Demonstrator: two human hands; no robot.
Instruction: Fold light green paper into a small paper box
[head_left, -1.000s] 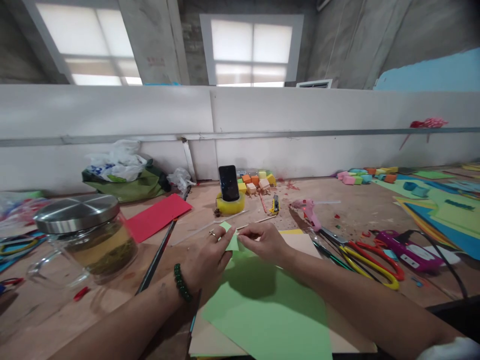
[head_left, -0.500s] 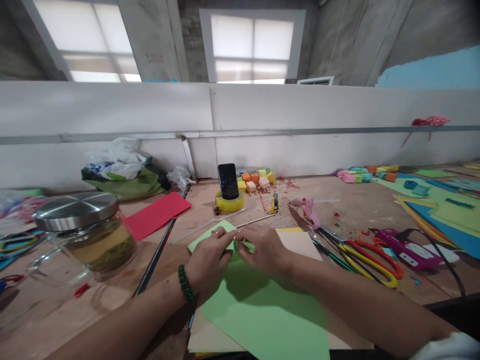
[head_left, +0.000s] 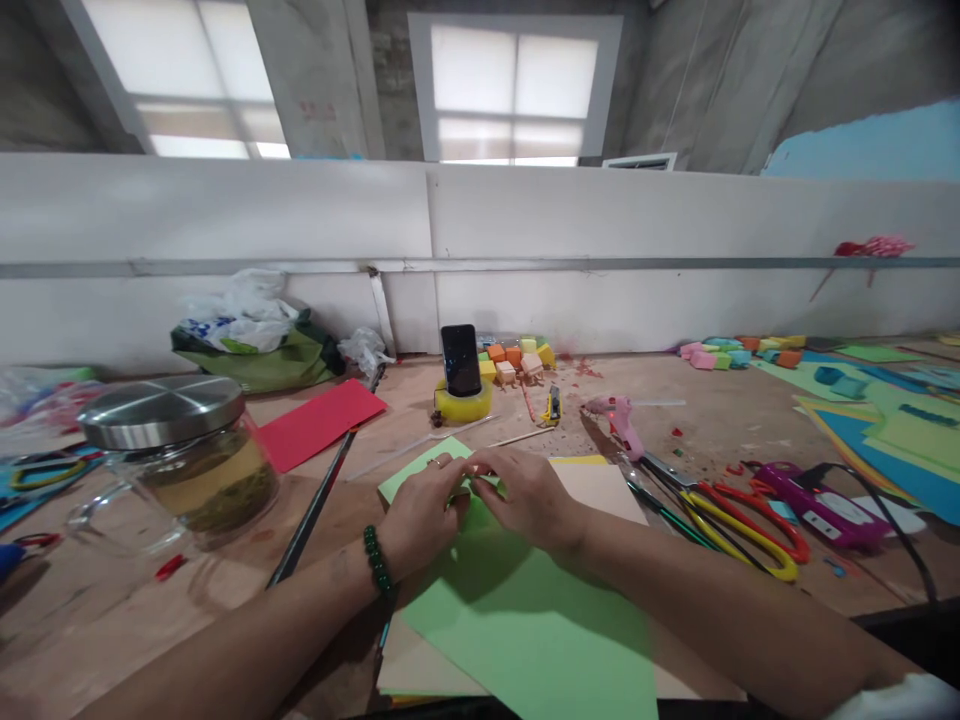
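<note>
A light green paper sheet (head_left: 525,630) lies on a beige board (head_left: 596,485) in front of me. My left hand (head_left: 421,512), with a ring and a green bead bracelet, pinches the sheet's far corner. My right hand (head_left: 526,495) meets it fingertip to fingertip on the same folded edge. The fold itself is hidden under my fingers.
A glass jar with a metal lid (head_left: 180,455) stands at left. A red sheet (head_left: 319,425), a black rod (head_left: 315,510), a phone on a yellow tape roll (head_left: 461,375), foam cubes (head_left: 517,358), a pink glue gun (head_left: 619,418), scissors (head_left: 739,520) and coloured sheets (head_left: 885,415) lie around.
The small raised green corner has been brought down flat; both hands have settled lower on the sheet, pressing its far edge.
</note>
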